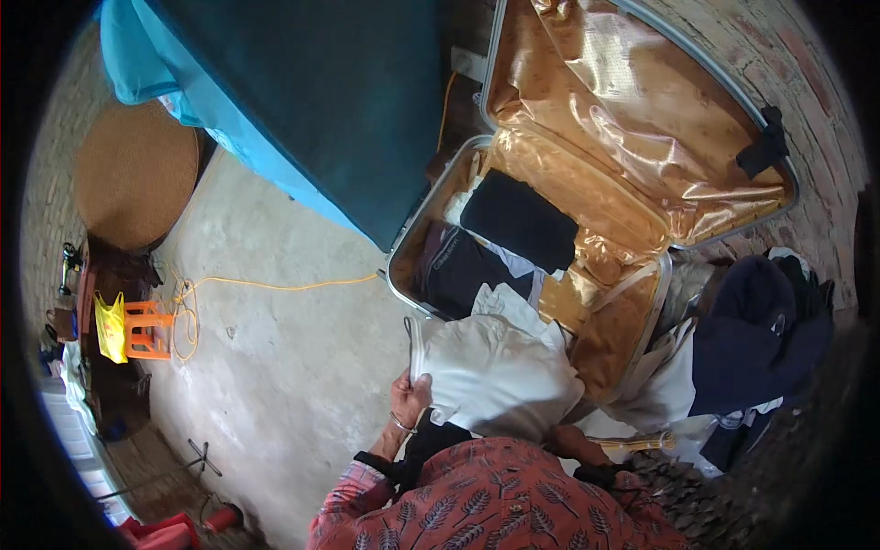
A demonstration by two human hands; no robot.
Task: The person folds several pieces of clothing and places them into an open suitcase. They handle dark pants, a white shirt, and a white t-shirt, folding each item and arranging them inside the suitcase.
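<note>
My left hand (411, 397) pinches the left edge of a white garment (498, 375), near a dark strap or trim. The cloth is spread in front of my body and overlaps the near edge of an open suitcase (440, 165). At the garment's lower right edge is my right hand (576, 442), in shadow, with its fingertips hidden. Inside the suitcase, a folded black garment (520, 220) lies over other clothes, among them dark cloth with a lettered waistband (447, 254). The case's lining (598, 275) is shiny gold.
The raised suitcase lid (619, 124) leans by a brick wall (790, 55), a black cloth (764, 144) over its rim. Right of the case is a clothes pile (749, 344). A blue-draped surface (309, 89) stands at upper left. An orange cord (289, 283) crosses the floor towards an orange stool (148, 330).
</note>
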